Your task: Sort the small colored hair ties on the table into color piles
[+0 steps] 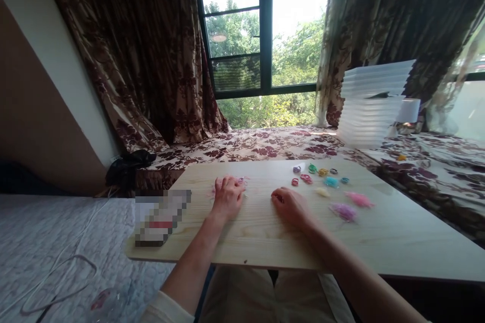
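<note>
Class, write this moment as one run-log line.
left hand over pink strands | right hand curled, contents unclear | on table: purple bundle, pink bundle, blue bundle

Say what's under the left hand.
Small pinkish bits show at both sides of the left hand, on the wood-grain table. Whatever lies directly beneath the hand is covered; can't tell how much.
</note>
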Demonstrator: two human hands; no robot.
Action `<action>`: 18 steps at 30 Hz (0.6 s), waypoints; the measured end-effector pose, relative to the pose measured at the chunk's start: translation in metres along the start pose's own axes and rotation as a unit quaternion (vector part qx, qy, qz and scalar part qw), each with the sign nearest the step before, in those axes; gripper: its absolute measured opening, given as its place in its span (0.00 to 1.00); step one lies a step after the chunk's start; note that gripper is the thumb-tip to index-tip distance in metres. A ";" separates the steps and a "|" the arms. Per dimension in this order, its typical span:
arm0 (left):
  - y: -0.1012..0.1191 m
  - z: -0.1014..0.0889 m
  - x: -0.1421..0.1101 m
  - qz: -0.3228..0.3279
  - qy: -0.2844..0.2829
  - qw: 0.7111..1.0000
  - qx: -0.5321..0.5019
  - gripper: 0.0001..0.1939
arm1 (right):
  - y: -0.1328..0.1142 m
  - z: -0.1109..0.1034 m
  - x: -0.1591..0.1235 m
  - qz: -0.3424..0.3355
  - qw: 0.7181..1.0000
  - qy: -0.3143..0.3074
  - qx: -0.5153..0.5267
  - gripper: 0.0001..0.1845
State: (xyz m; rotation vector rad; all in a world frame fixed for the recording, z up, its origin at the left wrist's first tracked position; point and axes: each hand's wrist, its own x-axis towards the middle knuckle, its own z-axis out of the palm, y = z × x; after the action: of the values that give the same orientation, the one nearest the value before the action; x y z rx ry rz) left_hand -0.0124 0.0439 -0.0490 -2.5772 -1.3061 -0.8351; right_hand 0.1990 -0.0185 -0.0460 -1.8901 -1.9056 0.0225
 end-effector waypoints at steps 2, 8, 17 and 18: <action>0.003 0.001 0.001 0.015 -0.002 1.000 -0.001 0.10 | 0.000 0.000 0.000 0.002 1.000 0.000 0.002 0.15; 0.009 0.002 0.005 -0.005 -0.007 1.000 -0.003 0.09 | -0.003 -0.003 -0.002 0.008 1.000 -0.003 0.009 0.15; 0.013 0.000 0.010 -0.055 -0.041 0.998 0.013 0.10 | -0.002 -0.001 -0.001 0.009 1.000 -0.006 0.000 0.15; 0.013 0.000 0.011 -0.060 -0.047 0.997 0.018 0.11 | -0.002 -0.001 -0.001 0.008 1.000 -0.006 -0.001 0.15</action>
State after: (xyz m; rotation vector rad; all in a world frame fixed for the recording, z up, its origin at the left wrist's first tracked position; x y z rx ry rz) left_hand 0.0023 0.0436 -0.0414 -2.5611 -1.4996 -0.7094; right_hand 0.1978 -0.0194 -0.0449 -1.9100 -1.8991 0.0375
